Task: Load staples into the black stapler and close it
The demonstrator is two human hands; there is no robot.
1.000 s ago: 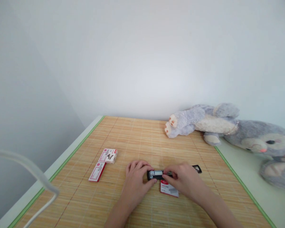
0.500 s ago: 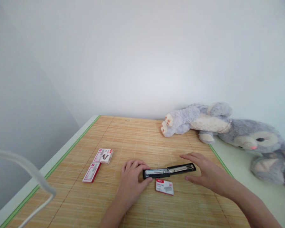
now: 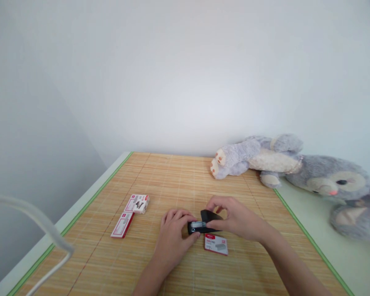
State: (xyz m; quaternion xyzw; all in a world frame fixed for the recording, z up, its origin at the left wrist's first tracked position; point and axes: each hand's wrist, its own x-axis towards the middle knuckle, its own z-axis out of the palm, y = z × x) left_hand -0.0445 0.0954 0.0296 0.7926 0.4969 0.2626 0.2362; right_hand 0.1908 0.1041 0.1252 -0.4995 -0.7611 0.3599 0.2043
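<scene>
My left hand [image 3: 174, 231], fingers curled, pins the left end of the black stapler [image 3: 200, 225] — it lies left-right — and my right hand [image 3: 236, 218] pinches its lid from the right.

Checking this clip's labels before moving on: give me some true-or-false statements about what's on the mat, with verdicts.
The left hand and the right hand both touch the black hinged stapler. True.
The grey plush rabbit sits upright. False: it lies flat.
A small red-and-white staple box lies on the woven bamboo mat, just nearer than the stapler. True.
The right hand rests flat on the mat. False: its fingers grip the stapler's top.
</scene>
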